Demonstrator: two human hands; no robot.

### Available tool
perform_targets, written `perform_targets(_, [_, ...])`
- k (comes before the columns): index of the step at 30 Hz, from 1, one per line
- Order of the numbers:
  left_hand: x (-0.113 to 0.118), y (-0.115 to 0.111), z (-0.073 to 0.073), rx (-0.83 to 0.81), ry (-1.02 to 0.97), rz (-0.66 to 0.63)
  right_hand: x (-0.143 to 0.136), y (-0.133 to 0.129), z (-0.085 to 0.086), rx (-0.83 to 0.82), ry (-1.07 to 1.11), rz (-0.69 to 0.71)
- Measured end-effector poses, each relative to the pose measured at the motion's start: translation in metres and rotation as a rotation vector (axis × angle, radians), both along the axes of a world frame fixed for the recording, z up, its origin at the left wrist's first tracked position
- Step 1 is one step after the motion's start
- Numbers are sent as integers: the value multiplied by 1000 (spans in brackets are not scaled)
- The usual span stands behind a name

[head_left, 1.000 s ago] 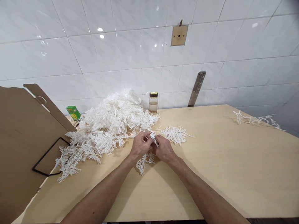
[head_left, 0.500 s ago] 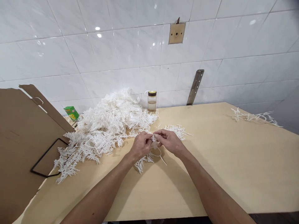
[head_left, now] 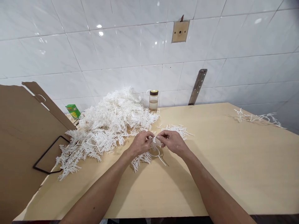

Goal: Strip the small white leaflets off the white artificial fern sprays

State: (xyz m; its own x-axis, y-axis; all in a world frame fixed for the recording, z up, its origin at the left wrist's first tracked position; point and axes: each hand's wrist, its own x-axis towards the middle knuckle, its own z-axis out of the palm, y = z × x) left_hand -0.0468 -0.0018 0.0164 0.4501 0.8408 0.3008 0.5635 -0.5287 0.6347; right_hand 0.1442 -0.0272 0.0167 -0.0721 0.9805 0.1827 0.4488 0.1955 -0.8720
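Near the middle of the wooden table, my left hand [head_left: 140,143] is closed on a white branched sprig [head_left: 141,160], whose feathery end hangs below the fingers and whose thin stem curls to the right. My right hand [head_left: 171,141] pinches at the top of the same sprig, thumb and forefinger together, a small distance from the left fingers. A large heap of white sprigs [head_left: 112,115] lies behind and to the left. Just beyond my right hand is a small flat pile of white pieces [head_left: 178,129].
A cardboard box [head_left: 18,140] and a black wire frame [head_left: 49,155] stand at the left. A green packet [head_left: 73,111] and a lidded bottle [head_left: 153,101] are near the wall. Bare white stems [head_left: 257,118] lie at the far right of the table [head_left: 233,174].
My hands have moved slightly apart at the fingertips. The hanging feathery end has shifted a little left. The whole view has shifted slightly.
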Motion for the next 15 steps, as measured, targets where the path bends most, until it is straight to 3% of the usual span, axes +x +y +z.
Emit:
perform_targets(6, [-4, -2, 15, -195, -95, -119, 2, -1, 1, 6, -8, 33])
perform_targets(10, [-2, -6, 24, -128, -103, -63, 0, -3, 2, 71, -41, -4])
perform_targets(15, [0, -7, 20, -147, -179, -43, -2, -1, -1, 153, -63, -15])
